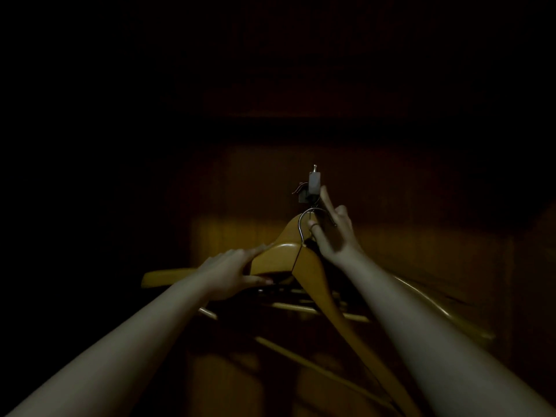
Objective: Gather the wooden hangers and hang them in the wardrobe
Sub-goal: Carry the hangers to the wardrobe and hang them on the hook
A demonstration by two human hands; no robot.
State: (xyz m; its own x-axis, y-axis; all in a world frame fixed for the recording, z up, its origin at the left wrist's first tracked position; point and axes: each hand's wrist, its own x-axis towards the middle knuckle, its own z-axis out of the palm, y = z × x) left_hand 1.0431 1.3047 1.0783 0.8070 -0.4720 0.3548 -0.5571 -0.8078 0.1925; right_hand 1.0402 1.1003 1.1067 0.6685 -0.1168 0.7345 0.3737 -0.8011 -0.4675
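While the left hand (231,270) grips the wooden hangers (276,260), right hand (332,233) fingers pinch a metal hook (304,219) just below the wardrobe fitting (313,185).

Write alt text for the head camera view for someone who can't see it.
In a very dark wardrobe, two bare hands hold a bunch of wooden hangers: the left hand steadies a hanger's shoulder while the right hand grips near the metal hooks, just below a small metal fitting on the back panel.

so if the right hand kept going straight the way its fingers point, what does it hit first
Probably the small grey metal fitting on the wardrobe's back panel; the right hand's raised fingers already seem nearly there, though depth is unclear.
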